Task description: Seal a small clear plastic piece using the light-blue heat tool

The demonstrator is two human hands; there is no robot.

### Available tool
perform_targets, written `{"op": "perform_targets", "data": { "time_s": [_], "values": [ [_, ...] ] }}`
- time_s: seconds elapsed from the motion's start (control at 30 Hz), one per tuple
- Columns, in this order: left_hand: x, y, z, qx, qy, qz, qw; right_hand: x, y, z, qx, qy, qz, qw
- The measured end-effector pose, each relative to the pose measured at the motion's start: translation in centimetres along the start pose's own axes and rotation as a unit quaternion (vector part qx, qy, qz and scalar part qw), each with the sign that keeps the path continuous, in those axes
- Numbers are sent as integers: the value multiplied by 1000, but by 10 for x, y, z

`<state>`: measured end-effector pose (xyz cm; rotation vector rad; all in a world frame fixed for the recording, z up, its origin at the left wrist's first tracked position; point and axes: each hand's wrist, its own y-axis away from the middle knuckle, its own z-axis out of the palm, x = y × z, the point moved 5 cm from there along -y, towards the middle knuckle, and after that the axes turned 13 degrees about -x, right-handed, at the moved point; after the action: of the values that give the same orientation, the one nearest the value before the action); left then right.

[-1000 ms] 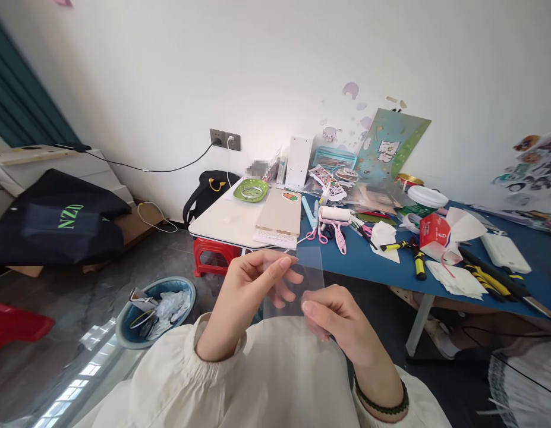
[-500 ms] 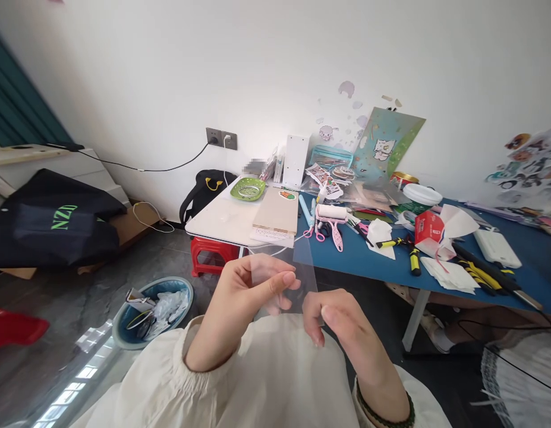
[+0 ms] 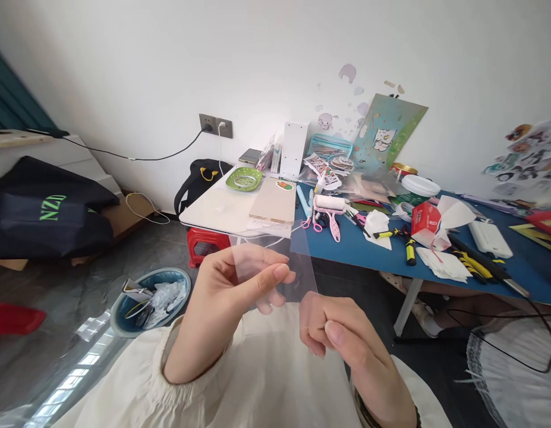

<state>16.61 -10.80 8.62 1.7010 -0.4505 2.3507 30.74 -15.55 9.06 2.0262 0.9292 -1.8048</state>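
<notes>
A thin clear plastic sheet (image 3: 302,264) is pinched between the thumb and fingers of my left hand (image 3: 239,294), held up in front of my body. Some of the left fingers show through the plastic. My right hand (image 3: 346,333) is by the sheet's lower right corner, and the plastic overlaps its knuckles. Its fingers are curled in with the thumb pressed against them; whether anything is inside that grip is hidden. Beyond the sheet, a beige board with a carrot sticker (image 3: 273,201) lies on the white table (image 3: 208,211).
A blue table (image 3: 328,252) holds a pink lint roller (image 3: 331,214), scissors (image 3: 314,224), pliers (image 3: 410,249), a red tissue box (image 3: 429,226) and a white tub (image 3: 418,189). A blue bin (image 3: 186,291) and red stool (image 3: 199,245) stand on the floor. Another person's legs (image 3: 422,297) show under the table.
The right hand's fingers have curled further in, and the plastic now overlaps its knuckles. My left hand has shifted slightly left, still pinching the sheet. The whole view has shifted slightly.
</notes>
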Motion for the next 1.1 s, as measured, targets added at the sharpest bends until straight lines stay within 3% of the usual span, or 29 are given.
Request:
{"op": "perform_targets", "data": {
  "time_s": [0.33, 1.1],
  "values": [
    [2, 2, 3, -31, 9, 7, 999, -1, 1, 0, -14, 7, -8, 1000],
    [0, -1, 4, -36, 13, 4, 999, 1, 3, 0, -18, -7, -8, 1000]
  ]
}}
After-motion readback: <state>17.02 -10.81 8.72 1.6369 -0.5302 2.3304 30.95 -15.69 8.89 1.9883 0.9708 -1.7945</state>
